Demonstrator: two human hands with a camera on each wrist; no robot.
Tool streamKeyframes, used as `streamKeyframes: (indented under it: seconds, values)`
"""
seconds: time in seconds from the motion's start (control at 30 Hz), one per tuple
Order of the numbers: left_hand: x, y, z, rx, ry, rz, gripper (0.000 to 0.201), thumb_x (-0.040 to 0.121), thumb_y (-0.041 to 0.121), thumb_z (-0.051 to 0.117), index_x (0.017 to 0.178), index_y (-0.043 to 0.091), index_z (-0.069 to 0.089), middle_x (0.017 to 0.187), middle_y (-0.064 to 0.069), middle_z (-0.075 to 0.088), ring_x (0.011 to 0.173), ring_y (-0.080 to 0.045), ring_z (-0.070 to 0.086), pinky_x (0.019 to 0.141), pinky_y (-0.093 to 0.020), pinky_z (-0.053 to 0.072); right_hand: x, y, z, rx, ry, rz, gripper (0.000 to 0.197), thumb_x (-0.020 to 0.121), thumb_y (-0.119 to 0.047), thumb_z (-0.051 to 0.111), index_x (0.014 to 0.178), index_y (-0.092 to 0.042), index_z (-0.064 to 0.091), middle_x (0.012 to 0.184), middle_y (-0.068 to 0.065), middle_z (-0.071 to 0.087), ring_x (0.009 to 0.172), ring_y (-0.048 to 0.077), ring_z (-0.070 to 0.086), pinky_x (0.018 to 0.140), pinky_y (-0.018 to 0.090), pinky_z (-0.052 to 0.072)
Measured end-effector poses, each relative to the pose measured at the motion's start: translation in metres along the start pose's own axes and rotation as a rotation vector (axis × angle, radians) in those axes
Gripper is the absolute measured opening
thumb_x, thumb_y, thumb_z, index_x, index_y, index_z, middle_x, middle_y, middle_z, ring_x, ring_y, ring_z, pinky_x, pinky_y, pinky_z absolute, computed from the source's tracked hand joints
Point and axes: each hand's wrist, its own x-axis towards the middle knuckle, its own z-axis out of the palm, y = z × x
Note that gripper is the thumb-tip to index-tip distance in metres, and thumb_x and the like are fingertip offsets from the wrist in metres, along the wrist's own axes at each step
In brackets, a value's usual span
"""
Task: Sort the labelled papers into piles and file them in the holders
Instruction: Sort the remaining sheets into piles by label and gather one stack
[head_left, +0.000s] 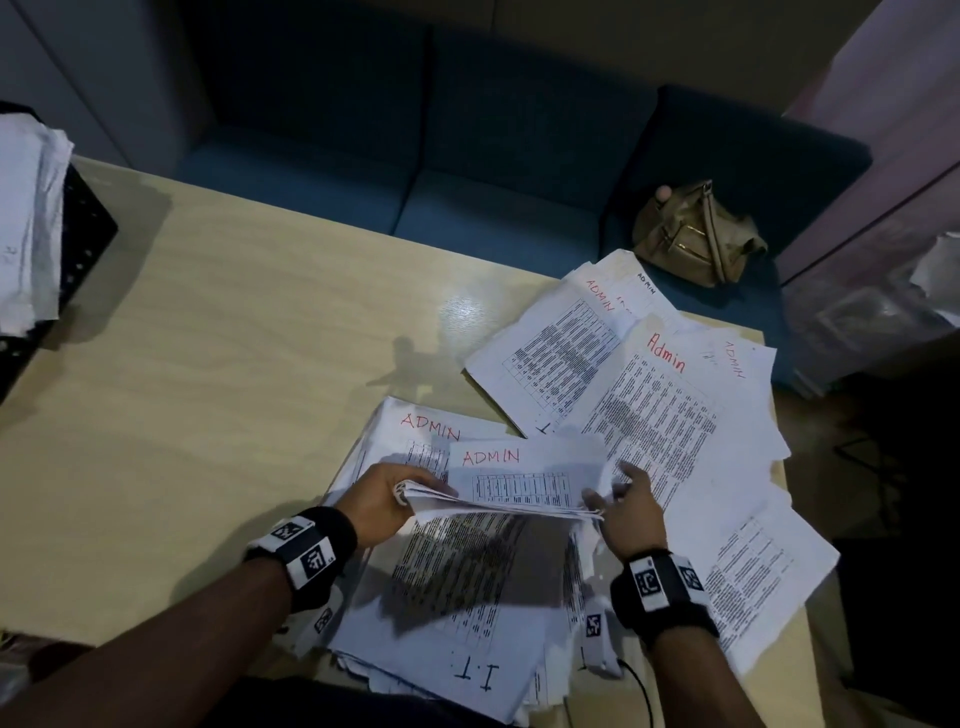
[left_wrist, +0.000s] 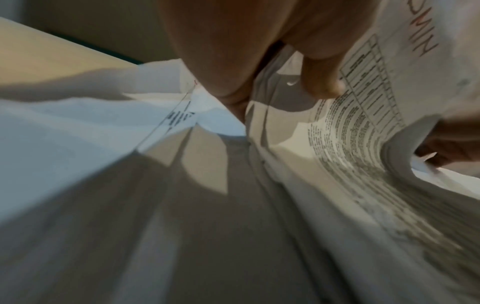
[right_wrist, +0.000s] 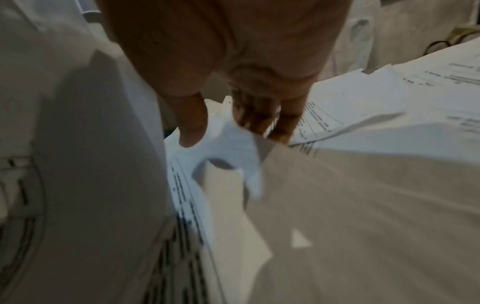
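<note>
My left hand (head_left: 382, 496) grips the left edge of a thin bundle of printed sheets (head_left: 519, 486) with ADMIN in red on top, lifted just above the table. At the bundle's right edge, my right hand (head_left: 631, 512) pinches a curled corner between thumb and fingers. The left wrist view shows my left hand (left_wrist: 233, 45) with its thumb on the ADMIN bundle (left_wrist: 389, 86). In the right wrist view my right hand (right_wrist: 233, 51) pinches the white paper corner (right_wrist: 228, 148). Beneath the bundle lies a pile marked I.T. (head_left: 467, 623). Loose Admin sheets (head_left: 654, 395) fan out to the right.
A black mesh holder (head_left: 85, 223) stuffed with papers (head_left: 26, 208) stands at the table's far left. The wooden table (head_left: 208, 364) is bare in its left half. A tan bag (head_left: 696, 234) lies on the blue sofa (head_left: 493, 156) behind the table.
</note>
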Motion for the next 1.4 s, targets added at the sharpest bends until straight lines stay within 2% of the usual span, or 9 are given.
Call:
streamKeyframes:
  seconds: [0.17, 0.33, 0.43, 0.63, 0.9, 1.1, 1.17, 1.27, 1.4]
  values:
    - [-0.011, 0.016, -0.002, -0.038, 0.061, 0.046, 0.025, 0.084, -0.015, 0.06, 0.104, -0.003, 0.069, 0.095, -0.002, 0.07, 0.085, -0.001, 0.065, 0.08, -0.015, 0.05, -0.009, -0.003, -0.008, -0.153, -0.013, -0.196, 0.007, 0.088, -0.014, 0.058, 0.095, -0.017, 0.058, 0.088, 0.01, 0.066, 0.07, 0.022, 0.057, 0.059, 0.023, 0.036]
    - [-0.017, 0.009, -0.022, -0.033, 0.218, 0.103, 0.011, 0.087, 0.001, 0.065, 0.094, 0.009, 0.068, 0.072, 0.021, 0.062, 0.06, 0.014, 0.058, 0.061, -0.005, 0.043, -0.016, -0.025, -0.004, 0.012, -0.018, -0.271, 0.023, 0.09, -0.013, 0.054, 0.11, -0.005, 0.061, 0.091, 0.006, 0.063, 0.076, 0.018, 0.059, 0.055, 0.017, 0.036]
    - [-0.024, -0.005, -0.039, -0.246, 0.377, -0.003, 0.011, 0.079, 0.013, 0.074, 0.078, 0.005, 0.067, 0.07, 0.003, 0.067, 0.065, -0.007, 0.061, 0.067, -0.026, 0.046, -0.02, -0.043, 0.008, 0.019, -0.105, -0.225, 0.027, 0.09, -0.003, 0.053, 0.115, -0.004, 0.061, 0.098, 0.007, 0.062, 0.091, 0.017, 0.055, 0.071, 0.021, 0.035]
    - [-0.044, -0.021, -0.051, -0.351, 0.428, -0.093, 0.02, 0.086, 0.0, 0.064, 0.095, 0.017, 0.067, 0.09, 0.0, 0.075, 0.091, -0.018, 0.069, 0.081, -0.029, 0.052, -0.039, -0.079, 0.064, -0.109, -0.251, -0.158, 0.05, 0.075, -0.028, 0.055, 0.112, 0.006, 0.062, 0.118, 0.025, 0.061, 0.108, 0.037, 0.057, 0.09, 0.038, 0.047]
    - [-0.054, -0.023, -0.05, -0.453, 0.432, -0.141, 0.017, 0.084, 0.011, 0.069, 0.095, 0.024, 0.068, 0.095, 0.001, 0.075, 0.1, -0.023, 0.066, 0.098, -0.046, 0.047, -0.043, -0.097, 0.084, -0.198, -0.033, 0.061, 0.052, 0.087, -0.01, 0.064, 0.135, -0.003, 0.045, 0.146, 0.025, 0.025, 0.135, 0.041, 0.025, 0.109, 0.044, 0.023]
    - [-0.061, -0.021, -0.05, -0.435, 0.382, -0.124, 0.062, 0.054, 0.061, 0.079, 0.102, 0.023, 0.068, 0.101, -0.004, 0.074, 0.102, -0.024, 0.065, 0.097, -0.049, 0.047, -0.053, -0.109, 0.081, 0.307, -0.148, 0.155, 0.041, 0.096, -0.029, 0.041, 0.134, -0.012, 0.044, 0.099, 0.016, 0.062, 0.077, 0.024, 0.054, 0.075, 0.029, 0.045]
    - [-0.061, -0.02, -0.049, -0.463, 0.376, -0.132, 0.053, 0.061, 0.054, 0.078, 0.102, 0.024, 0.067, 0.101, -0.004, 0.073, 0.104, -0.024, 0.064, 0.098, -0.048, 0.045, -0.057, -0.109, 0.08, 0.333, -0.151, 0.098, 0.054, 0.077, -0.035, 0.052, 0.127, -0.011, 0.05, 0.094, 0.016, 0.064, 0.079, 0.024, 0.053, 0.088, 0.036, 0.047]
    - [-0.054, -0.016, -0.045, -0.543, 0.444, -0.168, 0.017, 0.085, 0.021, 0.07, 0.095, 0.029, 0.059, 0.095, 0.003, 0.068, 0.095, -0.017, 0.06, 0.094, -0.037, 0.041, -0.06, -0.112, 0.06, 0.176, 0.019, -0.147, 0.032, 0.079, -0.011, 0.065, 0.111, -0.009, 0.061, 0.092, 0.006, 0.066, 0.073, 0.021, 0.059, 0.063, 0.018, 0.044]
    - [-0.039, -0.011, -0.034, -0.598, 0.49, -0.179, 0.02, 0.086, 0.004, 0.065, 0.089, 0.023, 0.069, 0.09, 0.003, 0.075, 0.096, -0.022, 0.064, 0.088, -0.035, 0.046, -0.055, -0.124, 0.01, 0.136, 0.289, -0.295, 0.012, 0.082, -0.011, 0.07, 0.094, -0.009, 0.071, 0.077, -0.002, 0.061, 0.071, 0.012, 0.055, 0.058, 0.001, 0.029]
